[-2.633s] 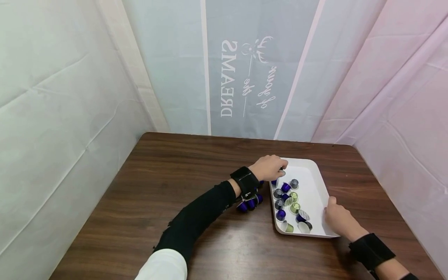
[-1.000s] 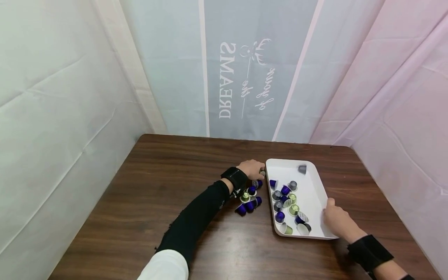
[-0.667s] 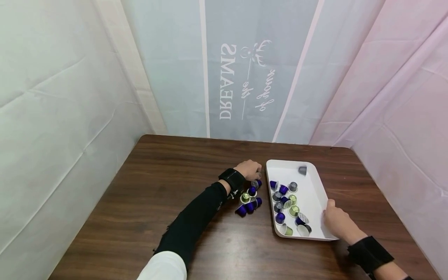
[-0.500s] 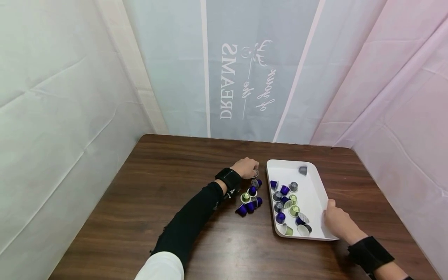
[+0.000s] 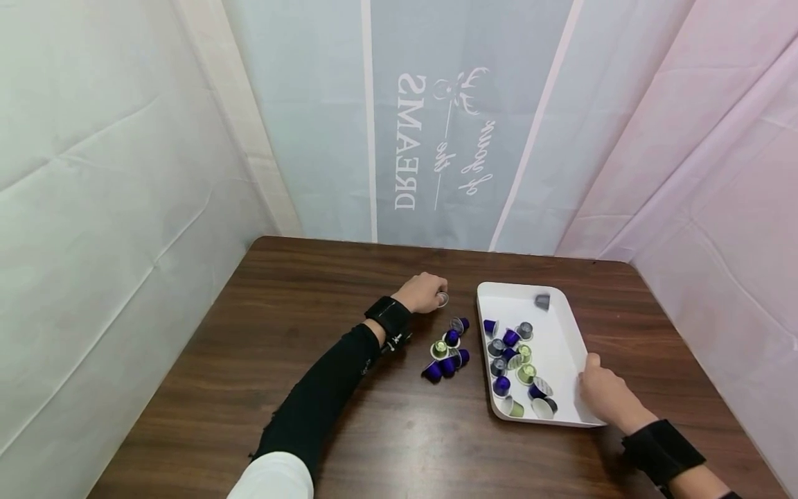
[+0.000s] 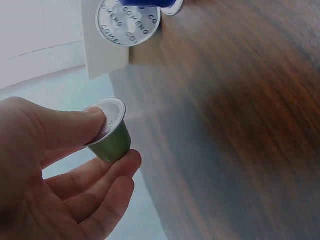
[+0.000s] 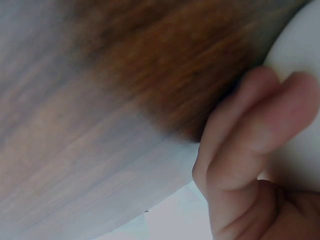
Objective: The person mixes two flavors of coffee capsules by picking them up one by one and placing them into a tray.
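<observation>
In the head view my left hand point(image 5: 420, 292) is over the back middle of the table, left of the tray. Its thumb and fingers pinch a green coffee capsule point(image 6: 116, 144), thumb on the silver lid, as the left wrist view shows. My right hand point(image 5: 611, 394) grips the right side of a white tray point(image 5: 564, 353) near its front corner; in the right wrist view its curled fingers point(image 7: 240, 150) lie against the tray's outer wall. Blue, grey and green capsules lie mostly along the tray's left half. One grey capsule point(image 5: 542, 301) is at the back right.
Between my left hand and the tray lies a loose group of capsules on the wooden table point(image 5: 299, 333), mostly blue point(image 5: 447, 366) with a green one point(image 5: 439, 349). Fabric curtains point(image 5: 461, 138) stand around the table's back and sides.
My left hand has gone from over the tray to the left, now with a green capsule in its fingers. A grey capsule has come to lie in the tray's back right. The right hand stays put.
</observation>
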The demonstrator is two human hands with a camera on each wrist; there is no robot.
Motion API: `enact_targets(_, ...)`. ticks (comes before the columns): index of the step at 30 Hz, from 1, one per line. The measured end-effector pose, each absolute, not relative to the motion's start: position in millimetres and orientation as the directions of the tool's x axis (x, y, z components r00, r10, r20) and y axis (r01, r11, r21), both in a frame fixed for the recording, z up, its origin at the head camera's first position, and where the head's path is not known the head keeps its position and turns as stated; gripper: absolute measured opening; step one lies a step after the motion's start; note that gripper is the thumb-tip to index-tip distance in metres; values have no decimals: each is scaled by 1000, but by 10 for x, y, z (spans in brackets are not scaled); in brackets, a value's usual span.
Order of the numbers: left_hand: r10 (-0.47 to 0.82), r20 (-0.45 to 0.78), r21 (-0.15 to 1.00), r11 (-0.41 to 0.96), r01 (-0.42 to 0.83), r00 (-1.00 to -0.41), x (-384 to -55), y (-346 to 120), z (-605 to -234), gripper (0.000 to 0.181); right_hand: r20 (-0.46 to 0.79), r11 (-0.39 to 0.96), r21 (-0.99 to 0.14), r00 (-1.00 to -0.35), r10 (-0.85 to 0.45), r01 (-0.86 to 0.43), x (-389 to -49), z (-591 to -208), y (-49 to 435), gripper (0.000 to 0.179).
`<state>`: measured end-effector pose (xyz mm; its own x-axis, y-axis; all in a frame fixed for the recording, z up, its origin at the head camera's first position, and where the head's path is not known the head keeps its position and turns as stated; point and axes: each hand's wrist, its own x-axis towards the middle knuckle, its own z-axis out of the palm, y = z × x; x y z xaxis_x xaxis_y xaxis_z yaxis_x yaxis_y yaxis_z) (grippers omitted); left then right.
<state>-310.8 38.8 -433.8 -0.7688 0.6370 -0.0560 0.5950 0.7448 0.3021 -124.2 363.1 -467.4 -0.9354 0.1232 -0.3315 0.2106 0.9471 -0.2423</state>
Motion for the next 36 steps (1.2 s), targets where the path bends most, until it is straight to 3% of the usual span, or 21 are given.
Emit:
enact_targets(5,665,-16,308,713,629,-746,-3077,454,-4257,17,-330,947,-246,-936,118,206,-1241,-4671,3628,35)
enact_targets(22,749,7,314,628,712,-663,-2936,989,-4086,28,-325,951,-235,-939,117,199,-1245,-4652,3617,35)
enact_targets(36,767,-2,346,603,719,-642,-2898,1274,-4154,30,-296,953,-234,-948,117,191,-1230,-4685,3626,35)
